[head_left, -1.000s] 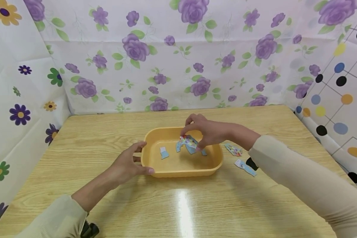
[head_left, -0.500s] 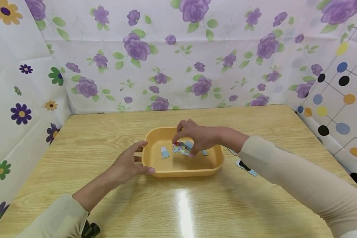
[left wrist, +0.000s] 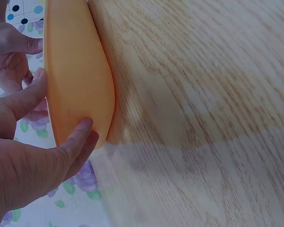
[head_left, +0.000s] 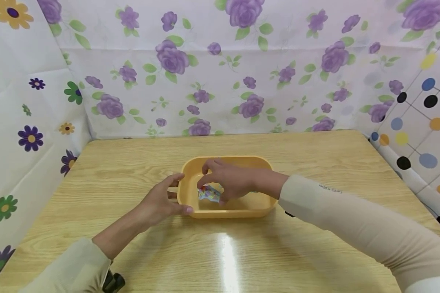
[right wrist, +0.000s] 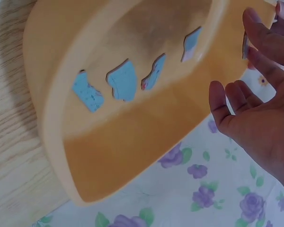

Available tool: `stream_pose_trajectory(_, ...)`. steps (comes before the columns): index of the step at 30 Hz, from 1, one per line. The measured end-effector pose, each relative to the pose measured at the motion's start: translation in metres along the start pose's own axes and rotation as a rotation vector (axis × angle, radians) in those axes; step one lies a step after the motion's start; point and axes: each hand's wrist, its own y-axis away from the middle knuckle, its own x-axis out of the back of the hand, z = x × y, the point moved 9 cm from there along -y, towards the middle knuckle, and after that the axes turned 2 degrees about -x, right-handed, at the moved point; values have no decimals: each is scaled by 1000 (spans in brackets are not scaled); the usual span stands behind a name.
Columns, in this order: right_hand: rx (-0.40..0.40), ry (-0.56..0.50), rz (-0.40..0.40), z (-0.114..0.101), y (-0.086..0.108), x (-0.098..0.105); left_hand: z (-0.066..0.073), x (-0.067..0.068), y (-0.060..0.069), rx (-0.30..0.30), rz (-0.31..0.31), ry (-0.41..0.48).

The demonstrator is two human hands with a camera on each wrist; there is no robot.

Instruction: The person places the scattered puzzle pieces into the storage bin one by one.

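Screened-in tabletop nook

Behind a pale wood-grain table [head_left: 183, 256] rises white sheeting with purple roses [head_left: 220, 89]; white daisy-print sheeting [head_left: 11, 122] closes the left, white dot-and-line sheeting [head_left: 418, 134] the right. The room beyond is hidden.

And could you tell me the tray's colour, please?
The tray is yellow-orange, showing best in the head view.

Left sleeve [head_left: 71, 268]: beige; lower left;
Wrist gear [head_left: 113, 281]: black; rounded;
Right sleeve [head_left: 344, 221]: beige; lower right; small dark lettering [head_left: 330, 189]
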Motion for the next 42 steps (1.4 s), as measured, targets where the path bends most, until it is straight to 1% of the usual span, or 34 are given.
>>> stream_pose_trajectory(5,-1,-29,5,-1,-2,-2,1,-2,0,9,-7,5)
stream_pose_trajectory(11,1,-85,51,0,-1,4,0,-1,-1,26,7,-8)
stream_pose_trajectory(15,-7,-77,65,2,1,6,0,-1,-1,20,2,-15)
stream_pose_trajectory(21,11,-47,85,1,5,15,-2,1,-1,36,13,-6)
stream_pose_trajectory(28,-15,-69,125,8,18,30,1,1,-1,21,15,-6)
stream_pose_trajectory(33,-2,-67,137,11,26,33,-1,2,-2,36,27,5)
stream_pose_trajectory(36,9,-78,169,14,32,36,-3,2,-3,43,33,18)
stream_pose_trajectory(42,-21,-118,211,25,48,40,-4,1,-4,41,41,4)
